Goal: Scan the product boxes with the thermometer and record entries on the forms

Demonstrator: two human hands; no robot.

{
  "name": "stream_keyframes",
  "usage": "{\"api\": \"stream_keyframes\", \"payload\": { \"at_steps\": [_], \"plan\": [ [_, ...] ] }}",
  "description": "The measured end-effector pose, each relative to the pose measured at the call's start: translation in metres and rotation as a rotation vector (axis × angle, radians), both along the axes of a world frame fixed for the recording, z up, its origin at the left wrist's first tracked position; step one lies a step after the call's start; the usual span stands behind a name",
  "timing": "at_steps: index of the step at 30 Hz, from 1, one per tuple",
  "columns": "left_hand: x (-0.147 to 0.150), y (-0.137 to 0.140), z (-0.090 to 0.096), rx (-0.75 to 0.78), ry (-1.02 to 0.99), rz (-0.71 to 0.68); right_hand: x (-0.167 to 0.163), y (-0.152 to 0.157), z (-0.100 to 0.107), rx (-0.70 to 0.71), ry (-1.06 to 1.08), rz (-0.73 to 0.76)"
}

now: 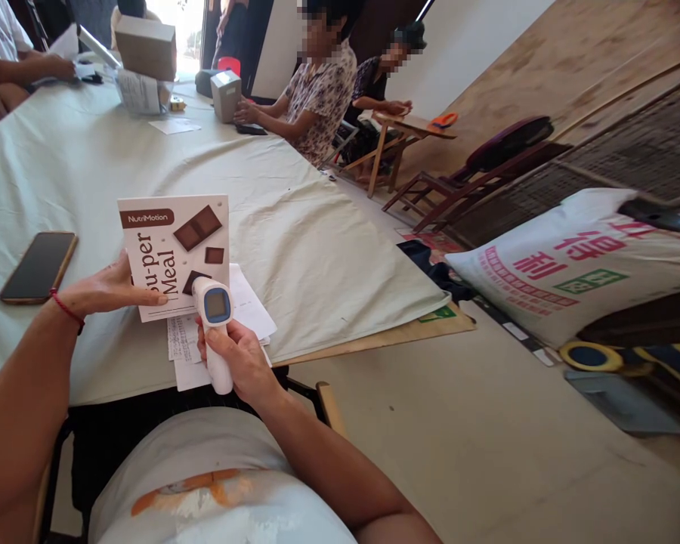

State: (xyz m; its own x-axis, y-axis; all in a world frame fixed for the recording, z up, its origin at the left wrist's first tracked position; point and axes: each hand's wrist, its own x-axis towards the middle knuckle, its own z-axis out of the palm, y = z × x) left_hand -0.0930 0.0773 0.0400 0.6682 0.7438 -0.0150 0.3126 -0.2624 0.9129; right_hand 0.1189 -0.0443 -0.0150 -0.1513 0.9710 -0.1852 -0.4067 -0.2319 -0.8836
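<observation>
My left hand (pixel 113 285) grips a white and brown box (pixel 175 227) by its left side, thumb across the front. The box reads "NutriMotion" and "Meal" and shows pictures of chocolate pieces; its lower right corner is hidden. Wrapped round the handle of a white infrared thermometer (pixel 220 363) is my right hand (pixel 243 351). The thermometer has a blue-framed grey screen facing me and sits just in front of the box. Beneath both lie several white printed papers (pixel 252 306) on the table cloth. A dark-screened phone (pixel 39 266) rests left of my left hand.
A pale cloth covers the table (pixel 306 249). At its far side stand a clear container (pixel 139 92) with a cardboard box (pixel 146 47) on top, and a grey box (pixel 227 96) at another person's hands. A chair (pixel 476 170) and a large printed sack (pixel 567 264) are to the right.
</observation>
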Motion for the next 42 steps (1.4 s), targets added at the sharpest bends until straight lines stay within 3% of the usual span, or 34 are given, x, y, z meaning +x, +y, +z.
{"api": "stream_keyframes", "payload": {
  "at_steps": [7, 17, 26, 29, 35, 38, 42],
  "plan": [
    [0.001, 0.0, 0.002, 0.005, 0.04, 0.037, 0.004, -0.011, 0.012, 0.083, -0.019, -0.035],
    [0.0, 0.0, 0.004, 0.016, 0.007, 0.006, 0.004, -0.029, 0.052, 0.247, -0.026, 0.059],
    [0.0, 0.001, 0.003, -0.042, 0.01, 0.022, 0.017, -0.037, 0.06, 0.319, -0.077, 0.077],
    [-0.002, 0.003, 0.0, -0.014, 0.042, 0.057, 0.046, -0.016, 0.062, 0.429, -0.299, -0.047],
    [-0.001, 0.0, 0.006, -0.012, 0.034, 0.039, 0.115, 0.072, 0.049, 0.454, -1.168, -0.255],
    [0.001, -0.003, 0.011, -0.008, 0.048, 0.051, 0.128, 0.101, 0.035, 0.318, -1.518, -0.152],
    [0.002, -0.003, 0.01, -0.003, 0.053, 0.043, 0.133, 0.106, 0.021, 0.283, -1.66, 0.0]
  ]
}}
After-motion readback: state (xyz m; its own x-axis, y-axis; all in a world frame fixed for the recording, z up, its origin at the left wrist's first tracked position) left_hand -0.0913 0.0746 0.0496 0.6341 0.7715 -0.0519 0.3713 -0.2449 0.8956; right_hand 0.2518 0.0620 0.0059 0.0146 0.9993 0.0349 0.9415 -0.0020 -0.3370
